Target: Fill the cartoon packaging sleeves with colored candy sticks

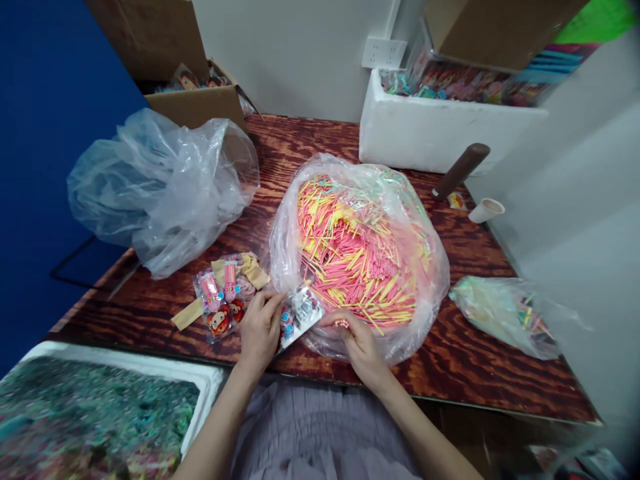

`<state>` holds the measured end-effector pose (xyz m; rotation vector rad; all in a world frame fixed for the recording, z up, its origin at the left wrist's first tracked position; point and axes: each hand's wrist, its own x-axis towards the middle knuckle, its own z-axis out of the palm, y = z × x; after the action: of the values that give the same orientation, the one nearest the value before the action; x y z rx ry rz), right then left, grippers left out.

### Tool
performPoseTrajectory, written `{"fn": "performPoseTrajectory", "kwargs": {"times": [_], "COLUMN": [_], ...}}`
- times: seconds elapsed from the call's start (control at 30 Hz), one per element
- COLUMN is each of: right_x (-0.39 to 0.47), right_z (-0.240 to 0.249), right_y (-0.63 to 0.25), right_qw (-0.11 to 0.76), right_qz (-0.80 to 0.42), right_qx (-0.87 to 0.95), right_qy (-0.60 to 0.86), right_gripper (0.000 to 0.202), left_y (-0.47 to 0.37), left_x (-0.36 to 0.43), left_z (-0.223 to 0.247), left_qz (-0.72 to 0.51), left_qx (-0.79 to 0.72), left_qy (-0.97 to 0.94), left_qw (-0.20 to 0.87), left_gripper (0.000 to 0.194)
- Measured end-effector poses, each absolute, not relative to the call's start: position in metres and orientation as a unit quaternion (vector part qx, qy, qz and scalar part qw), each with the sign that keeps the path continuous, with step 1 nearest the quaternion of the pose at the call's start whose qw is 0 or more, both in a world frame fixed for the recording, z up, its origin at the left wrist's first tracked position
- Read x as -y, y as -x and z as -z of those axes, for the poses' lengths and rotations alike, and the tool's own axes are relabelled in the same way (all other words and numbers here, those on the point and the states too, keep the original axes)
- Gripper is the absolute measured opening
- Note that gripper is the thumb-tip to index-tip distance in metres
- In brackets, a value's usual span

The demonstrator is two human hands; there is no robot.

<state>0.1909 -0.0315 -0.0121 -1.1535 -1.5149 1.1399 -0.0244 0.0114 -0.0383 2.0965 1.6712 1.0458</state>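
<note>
My left hand [261,328] is closed on the left edge of a small printed packet [303,312], which is tilted at the table's front. My right hand [361,343] is closed round a small bundle of pink sticks [342,323], their ends showing at the fingers, close to the packet's right corner. Just beyond both hands lies a large open clear bag [435,267] full of pink and yellow sticks [350,257]. Left of my left hand are several small filled packets [219,320] with printed faces, beside beige strips [189,315].
A crumpled clear bag [175,187] and a cardboard box [195,103] stand at the left. Foam boxes are at the back right [425,130] and front left [213,380]. A brown tube [461,172], a paper cup [486,211] and a smaller bag [500,313] lie right.
</note>
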Motion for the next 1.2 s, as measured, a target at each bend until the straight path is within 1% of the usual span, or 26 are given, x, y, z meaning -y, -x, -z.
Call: {"fn": "performPoseTrajectory", "kwargs": {"times": [0.1,0.17,0.3,0.4,0.5,0.57,0.6,0.7,0.77,0.83,0.87,0.9,0.93,1.0,1.1,1.17,1.2], "right_x": [0.032,0.032,0.037,0.039,0.035,0.029,0.026,0.020,0.018,0.018,0.018,0.018,0.018,0.017,0.014,0.011,0.009], "right_z": [0.014,0.015,0.015,0.016,0.013,0.008,0.006,0.001,0.001,0.002,0.003,0.003,0.004,0.005,0.001,-0.005,-0.009], "right_y": [-0.192,-0.190,-0.186,-0.198,-0.231,-0.255,-0.263,-0.266,-0.256,-0.250,-0.250,-0.253,-0.259,-0.273,-0.283,-0.277,-0.270], "right_qw": [0.453,0.455,0.447,0.412,0.365,0.316,0.270,0.092,-0.008,-0.057,-0.060,-0.046,-0.016,0.088,0.283,0.380,0.415], "right_qz": [-0.459,-0.462,-0.461,-0.437,-0.355,-0.277,-0.241,-0.170,-0.138,-0.124,-0.125,-0.131,-0.146,-0.214,-0.427,-0.562,-0.608], "right_qx": [0.612,0.611,0.612,0.617,0.629,0.628,0.634,0.676,0.699,0.710,0.711,0.711,0.707,0.680,0.549,0.434,0.385], "right_qy": [0.458,0.455,0.462,0.508,0.587,0.655,0.684,0.711,0.702,0.691,0.689,0.689,0.691,0.696,0.660,0.592,0.556], "right_gripper": [0.025,0.024,0.023,0.021,0.021,0.021,0.021,0.019,0.015,0.013,0.015,0.016,0.015,0.013,0.013,0.018,0.022], "left_y": [0.025,0.026,0.029,0.033,0.038,0.039,0.038,0.030,0.022,0.016,0.014,0.012,0.011,0.009,0.005,0.000,-0.003], "left_x": [-0.011,-0.011,-0.011,-0.010,-0.008,-0.008,-0.007,-0.007,-0.006,-0.005,-0.005,-0.004,-0.003,-0.002,0.001,0.002,0.002], "left_z": [0.031,0.024,0.011,0.009,0.011,0.013,0.013,0.009,0.006,0.003,0.002,0.001,0.001,0.001,0.002,0.000,-0.001], "left_qz": [-0.419,-0.450,-0.464,-0.470,-0.481,-0.493,-0.500,-0.502,-0.495,-0.490,-0.488,-0.484,-0.480,-0.470,-0.458,-0.451,-0.450], "left_qx": [-0.587,-0.593,-0.595,-0.597,-0.601,-0.604,-0.605,-0.607,-0.598,-0.577,-0.565,-0.555,-0.547,-0.532,-0.506,-0.485,-0.475], "left_qy": [-0.681,-0.653,-0.627,-0.597,-0.555,-0.522,-0.506,-0.492,-0.508,-0.532,-0.543,-0.553,-0.559,-0.564,-0.568,-0.581,-0.589], "left_qw": [0.125,0.140,0.195,0.259,0.315,0.346,0.358,0.371,0.372,0.379,0.384,0.390,0.398,0.422,0.460,0.473,0.475], "left_gripper": [0.015,0.012,0.022,0.022,0.020,0.020,0.020,0.019,0.018,0.017,0.016,0.015,0.014,0.014,0.011,0.011,0.012]}}
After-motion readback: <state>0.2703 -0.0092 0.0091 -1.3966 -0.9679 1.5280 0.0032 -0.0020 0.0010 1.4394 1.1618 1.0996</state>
